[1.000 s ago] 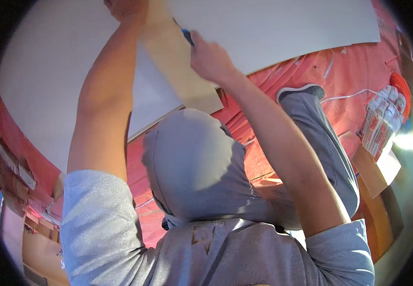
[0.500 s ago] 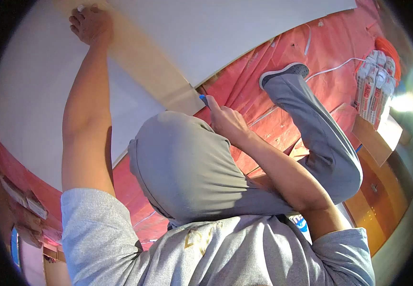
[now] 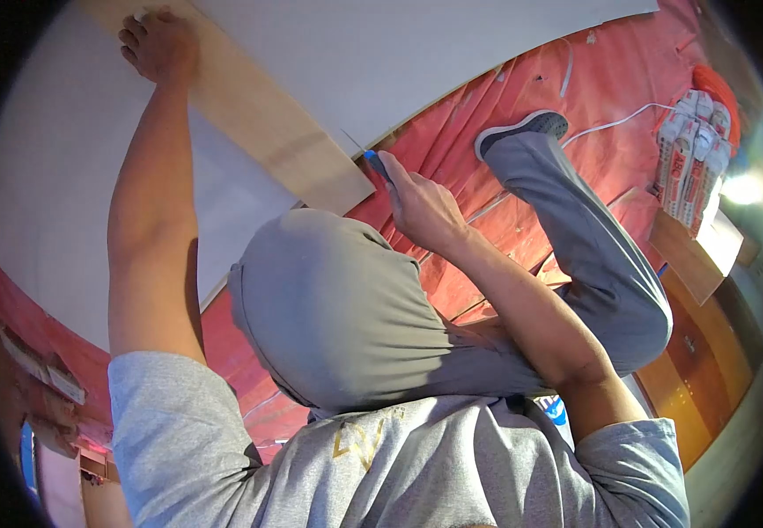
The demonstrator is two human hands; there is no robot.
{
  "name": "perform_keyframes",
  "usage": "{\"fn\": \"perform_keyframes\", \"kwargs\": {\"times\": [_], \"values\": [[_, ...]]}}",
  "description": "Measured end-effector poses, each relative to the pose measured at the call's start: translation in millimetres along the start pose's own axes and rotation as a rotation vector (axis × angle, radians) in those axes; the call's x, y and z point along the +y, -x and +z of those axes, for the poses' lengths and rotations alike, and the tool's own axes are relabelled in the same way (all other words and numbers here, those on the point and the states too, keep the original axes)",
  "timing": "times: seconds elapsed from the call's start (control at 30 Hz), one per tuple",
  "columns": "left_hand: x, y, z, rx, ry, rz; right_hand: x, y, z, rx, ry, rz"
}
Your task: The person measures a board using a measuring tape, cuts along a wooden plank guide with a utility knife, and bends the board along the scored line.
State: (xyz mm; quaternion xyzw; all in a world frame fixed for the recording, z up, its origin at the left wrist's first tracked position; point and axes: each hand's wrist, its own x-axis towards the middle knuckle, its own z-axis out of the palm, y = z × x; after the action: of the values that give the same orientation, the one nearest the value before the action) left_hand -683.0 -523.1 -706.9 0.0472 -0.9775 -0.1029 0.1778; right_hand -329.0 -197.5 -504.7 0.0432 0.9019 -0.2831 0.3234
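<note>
1. The right hand (image 3: 430, 211) was closed round the handle of a thin-bladed tool (image 3: 383, 167), which had a blue collar where the blade began.
2. The blade pointed up and away from the hand, its tip showing just beside the right edge of a tan strip (image 3: 267, 114), near that strip's close end. Whether the tip touched anything could not be told.
3. The left hand (image 3: 163, 46) lay far up the same strip, across its left edge, fingers loosely spread. A white patch showed at one fingertip.
4. The tan strip ran slantwise from the top of the view toward the person's knee (image 3: 320, 308), lying over a broad white sheet (image 3: 64, 176) that showed on both sides of it. Its near end reached past the sheet's edge.
5. Beneath the sheet, wrinkled red sheeting (image 3: 610, 79) covered the floor.
6. The person's right leg was folded, with a dark, pale-rimmed shoe (image 3: 522, 132) resting over the sheeting.
7. A white cord (image 3: 619, 121) curved from near the shoe to a bundle of white packs (image 3: 689, 167) printed in red, with an orange coil (image 3: 720, 97) just behind.
8. A cardboard piece (image 3: 685, 260) lay near the bundle.
</note>
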Motion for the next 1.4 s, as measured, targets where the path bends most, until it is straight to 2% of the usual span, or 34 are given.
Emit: {"fn": "perform_keyframes", "kwargs": {"times": [0.1, 0.23, 0.3, 0.4, 0.47, 0.5, 0.57, 0.6, 0.67, 0.8, 1.03, 1.1, 1.17, 1.3, 1.33, 1.4], "values": [[-10, 4, 8, 0.1, -0.07, 0.123, 2, 0, 9, -0.064, 0.005, 0.016], [-12, 0, 11, 0.054, -0.031, 0.089, 18, 9, 34, -0.041, 0.031, -0.026], [-11, -1, 11, 0.007, -0.114, 0.076, 16, 14, 35, -0.035, 0.027, -0.026], [-8, 0, 9, -0.069, -0.117, 0.049, 10, 22, 26, -0.092, 0.078, 0.035], [-3, 0, 9, -0.006, -0.05, 0.044, 5, 26, 14, -0.23, 0.115, 0.109], [-3, -1, 9, 0.055, 0.009, 0.033, 5, 30, 13, -0.226, 0.116, 0.109], [-5, -1, 8, 0.038, 0.034, 0.028, 4, 36, 12, -0.072, 0.123, 0.054], [-3, 3, 5, 0.015, 0.058, 0.027, 2, 35, 10, -0.081, 0.123, 0.058], [-5, 1, 6, 0.018, 0.025, 0.036, 0, 17, 7, 0.066, 0.058, -0.079], [-15, -1, 20, 0.105, -0.019, 0.088, 7, 5, 23, 0.019, 0.056, -0.055], [-28, -3, 27, -0.056, -0.153, 0.076, 23, 17, 39, -0.045, 0.07, -0.018], [-29, -1, 29, 0.055, -0.142, 0.153, 22, 25, 34, -0.043, 0.055, -0.015], [-31, -1, 29, 0.015, -0.212, 0.142, 20, 31, 26, -0.198, 0.102, 0.079], [-38, -2, 35, -0.009, -0.255, 0.188, 13, 32, 9, -0.114, 0.131, 0.085], [-42, 0, 38, -0.006, -0.249, 0.208, 7, 24, 6, -0.053, 0.097, 0.024], [-38, -7, 39, 0.015, -0.08, 0.109, 2, 7, 7, 0.019, 0.06, -0.043]]}}
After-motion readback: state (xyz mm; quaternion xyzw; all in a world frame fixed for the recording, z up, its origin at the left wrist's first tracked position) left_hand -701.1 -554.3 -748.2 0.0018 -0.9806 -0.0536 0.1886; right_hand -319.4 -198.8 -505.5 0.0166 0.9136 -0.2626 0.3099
